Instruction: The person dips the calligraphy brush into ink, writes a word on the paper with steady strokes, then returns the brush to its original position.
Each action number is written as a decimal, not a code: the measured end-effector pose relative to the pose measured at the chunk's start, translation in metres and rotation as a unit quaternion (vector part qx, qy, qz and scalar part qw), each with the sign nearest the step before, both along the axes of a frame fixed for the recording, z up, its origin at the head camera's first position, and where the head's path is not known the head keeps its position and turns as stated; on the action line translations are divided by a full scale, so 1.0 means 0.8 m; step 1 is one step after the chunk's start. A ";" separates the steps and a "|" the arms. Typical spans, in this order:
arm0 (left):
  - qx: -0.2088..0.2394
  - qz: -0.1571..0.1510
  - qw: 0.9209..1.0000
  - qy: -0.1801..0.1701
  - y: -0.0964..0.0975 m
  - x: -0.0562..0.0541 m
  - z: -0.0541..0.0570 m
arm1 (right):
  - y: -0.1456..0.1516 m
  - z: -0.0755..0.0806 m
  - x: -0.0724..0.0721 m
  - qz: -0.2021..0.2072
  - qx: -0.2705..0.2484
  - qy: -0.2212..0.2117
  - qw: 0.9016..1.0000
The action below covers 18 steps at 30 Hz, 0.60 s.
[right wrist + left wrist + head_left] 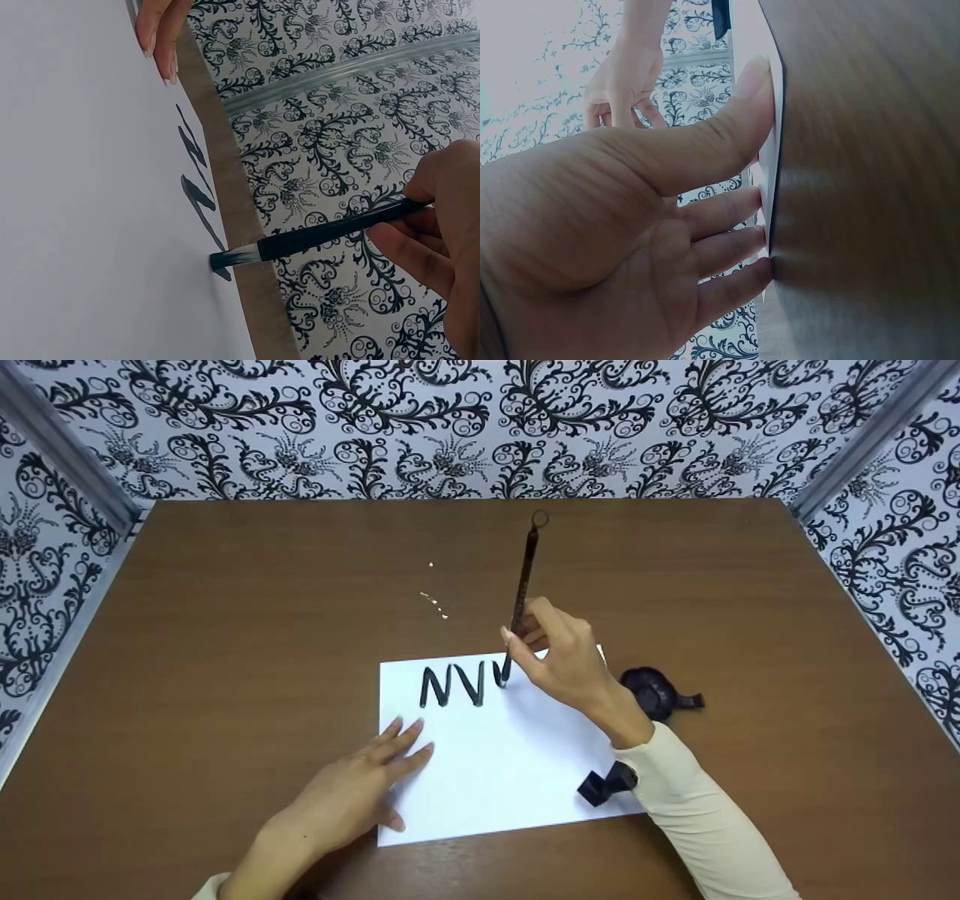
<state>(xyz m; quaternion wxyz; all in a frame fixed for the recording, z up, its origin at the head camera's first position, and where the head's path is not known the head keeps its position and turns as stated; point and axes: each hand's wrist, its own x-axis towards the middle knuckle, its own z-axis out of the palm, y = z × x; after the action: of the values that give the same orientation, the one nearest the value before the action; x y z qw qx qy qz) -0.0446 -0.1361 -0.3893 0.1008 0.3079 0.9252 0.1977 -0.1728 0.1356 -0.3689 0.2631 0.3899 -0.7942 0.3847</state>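
Right grip (562,656) pinches a dark brush (525,574), handle tilted, bristles touching the white paper (487,765) at the right end of a row of black strokes (439,686). My left grip (349,791) rests, fingers spread, on the paper's left side. Paper lies on the brown counter (225,660); black dish (649,690) just beside its right edge.
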 end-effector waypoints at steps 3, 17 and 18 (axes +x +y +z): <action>-0.001 -0.001 1.000 0.001 0.000 -0.001 0.000 | 0.000 0.001 0.000 0.004 0.003 -0.004 1.000; -0.001 -0.001 1.000 0.001 0.001 -0.001 0.001 | 0.002 0.005 0.004 0.025 0.022 -0.012 0.999; -0.001 -0.001 1.000 0.000 0.001 -0.001 0.001 | 0.002 0.005 0.004 0.028 0.021 -0.014 0.999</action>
<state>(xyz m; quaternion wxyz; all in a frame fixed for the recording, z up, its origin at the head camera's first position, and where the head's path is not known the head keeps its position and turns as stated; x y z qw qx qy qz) -0.0458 -0.1354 -0.3888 0.1012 0.3088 0.9251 0.1965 -0.1698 0.1375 -0.3651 0.2329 0.4120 -0.7946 0.3803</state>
